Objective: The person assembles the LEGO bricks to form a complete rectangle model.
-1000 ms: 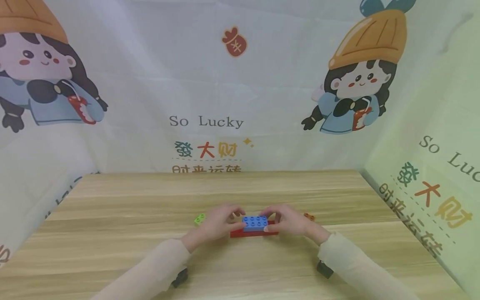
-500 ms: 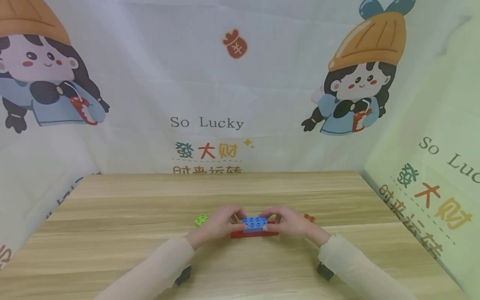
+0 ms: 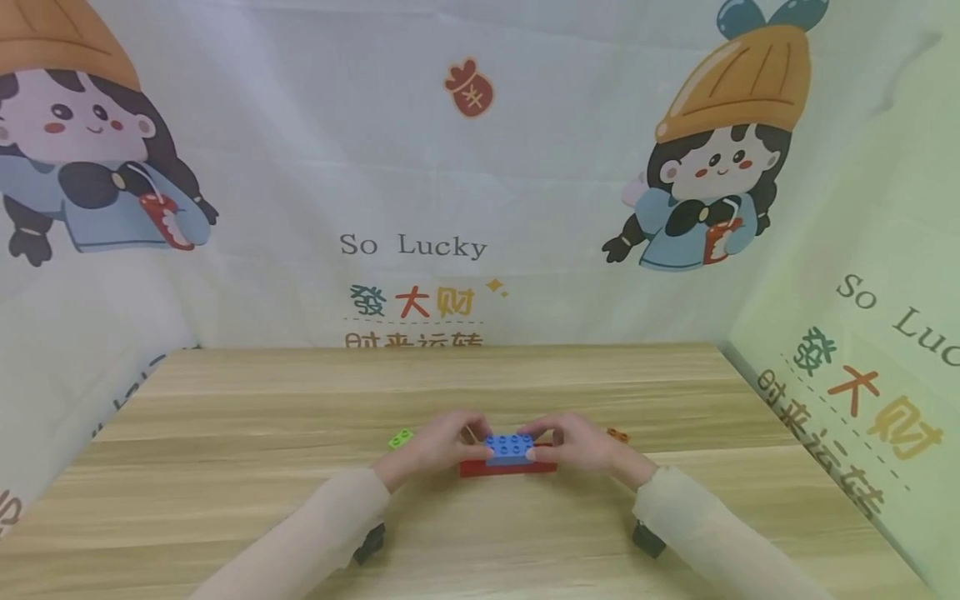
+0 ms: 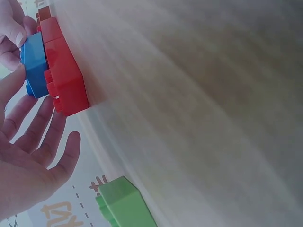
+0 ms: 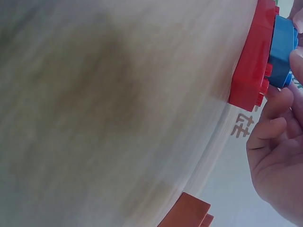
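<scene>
Blue brick (image 3: 510, 448) seems mid-seating, left hand (image 3: 440, 442) pinching at nine o'clock, right hand (image 3: 577, 442) at three, wanting even downward pressure.

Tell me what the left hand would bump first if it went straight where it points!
The blue brick: the left hand holds its left end. Beyond it, the right hand would probably come next, though depth is hard to judge.
</scene>
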Motion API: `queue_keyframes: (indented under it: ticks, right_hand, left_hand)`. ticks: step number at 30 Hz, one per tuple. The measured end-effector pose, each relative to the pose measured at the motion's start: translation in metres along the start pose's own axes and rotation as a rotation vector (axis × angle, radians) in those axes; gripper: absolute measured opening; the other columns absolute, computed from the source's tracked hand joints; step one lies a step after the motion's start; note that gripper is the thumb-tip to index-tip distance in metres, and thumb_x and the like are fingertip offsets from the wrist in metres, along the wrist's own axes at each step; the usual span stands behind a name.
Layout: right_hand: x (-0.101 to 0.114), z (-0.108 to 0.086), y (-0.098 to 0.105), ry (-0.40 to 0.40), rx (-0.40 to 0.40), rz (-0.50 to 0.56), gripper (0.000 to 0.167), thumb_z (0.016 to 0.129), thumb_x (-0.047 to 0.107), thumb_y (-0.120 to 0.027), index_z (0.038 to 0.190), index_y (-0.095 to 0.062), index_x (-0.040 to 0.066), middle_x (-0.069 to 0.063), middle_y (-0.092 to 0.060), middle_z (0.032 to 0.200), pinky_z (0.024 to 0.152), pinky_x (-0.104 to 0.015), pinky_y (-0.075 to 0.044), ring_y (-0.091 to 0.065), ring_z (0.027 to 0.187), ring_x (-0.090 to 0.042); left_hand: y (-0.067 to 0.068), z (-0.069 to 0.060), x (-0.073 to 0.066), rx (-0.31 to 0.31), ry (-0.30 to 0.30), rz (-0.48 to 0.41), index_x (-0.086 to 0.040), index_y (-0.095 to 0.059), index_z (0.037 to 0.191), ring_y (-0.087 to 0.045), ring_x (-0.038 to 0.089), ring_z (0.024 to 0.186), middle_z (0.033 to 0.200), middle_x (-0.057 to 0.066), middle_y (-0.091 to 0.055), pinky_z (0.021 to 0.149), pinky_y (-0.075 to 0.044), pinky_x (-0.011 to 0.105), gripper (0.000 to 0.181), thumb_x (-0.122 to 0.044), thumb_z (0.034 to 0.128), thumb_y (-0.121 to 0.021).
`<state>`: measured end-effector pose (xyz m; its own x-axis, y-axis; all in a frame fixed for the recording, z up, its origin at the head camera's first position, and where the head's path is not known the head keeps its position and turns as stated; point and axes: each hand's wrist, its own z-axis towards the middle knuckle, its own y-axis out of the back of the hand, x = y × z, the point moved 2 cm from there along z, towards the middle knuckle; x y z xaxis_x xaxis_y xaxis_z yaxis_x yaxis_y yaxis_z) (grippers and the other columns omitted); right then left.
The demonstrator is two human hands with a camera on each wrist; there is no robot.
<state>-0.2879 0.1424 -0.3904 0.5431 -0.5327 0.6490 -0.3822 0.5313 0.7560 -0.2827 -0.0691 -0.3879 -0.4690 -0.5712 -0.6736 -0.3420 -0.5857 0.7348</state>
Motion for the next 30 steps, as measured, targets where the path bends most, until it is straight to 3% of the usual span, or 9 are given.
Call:
queue_keyframes:
  ticks: [9,15,21,27,30]
  right_hand:
    - [-0.0004,0.0022,-0.0032,-0.007,0.009,0.005,0.033,0.082,0.026,-0.063,0.111,-0.060,0.010,0.004,-0.060,0.100,0.064,-0.028,-0.043,-0.051,0.081,-0.010]
    - [-0.0005,0.0018,-0.0025,-0.008,0.010,-0.002,0.033,0.082,0.026,-0.063,0.111,-0.060,0.010,0.001,-0.060,0.100,0.056,-0.026,-0.041,-0.050,0.066,-0.011]
    - [-0.0009,0.0015,-0.0001,0.015,-0.004,-0.030,0.034,0.082,0.027,-0.063,0.112,-0.060,0.010,0.001,-0.061,0.100,0.057,-0.025,-0.041,-0.050,0.067,-0.009]
    - [-0.0010,0.0022,0.0000,0.042,-0.003,-0.032,0.034,0.082,0.027,-0.062,0.112,-0.060,0.011,0.001,-0.061,0.101,0.048,-0.022,-0.038,-0.044,0.050,-0.006]
    - [-0.0016,0.0005,0.0000,0.045,0.004,-0.028,0.035,0.083,0.026,-0.062,0.113,-0.059,0.009,-0.001,-0.061,0.103,0.051,-0.023,-0.040,-0.045,0.053,-0.007]
  left_hand:
    - [-0.0012,-0.0031,0.0034,0.006,-0.020,0.016,-0.014,-0.056,0.091,-0.055,0.010,0.080,0.085,-0.007,-0.057,0.072,-0.044,0.026,0.017,-0.024,0.0804,-0.065]
    - [-0.0039,-0.0038,0.0065,0.018,-0.047,-0.009,-0.014,-0.054,0.093,-0.056,0.013,0.084,0.089,-0.003,-0.058,0.072,-0.045,0.025,0.017,-0.022,0.0818,-0.063]
    - [-0.0038,-0.0019,0.0052,0.016,-0.061,0.006,-0.015,-0.053,0.093,-0.056,0.013,0.085,0.090,-0.002,-0.058,0.072,-0.045,0.024,0.016,-0.022,0.0824,-0.063]
    - [-0.0021,-0.0027,0.0024,0.016,-0.054,0.016,-0.014,-0.053,0.093,-0.057,0.015,0.086,0.090,-0.002,-0.058,0.072,-0.046,0.025,0.016,-0.021,0.0823,-0.063]
    - [-0.0028,-0.0032,0.0013,0.023,-0.048,0.015,-0.014,-0.053,0.093,-0.056,0.015,0.086,0.090,-0.002,-0.057,0.071,-0.045,0.025,0.016,-0.021,0.0823,-0.063]
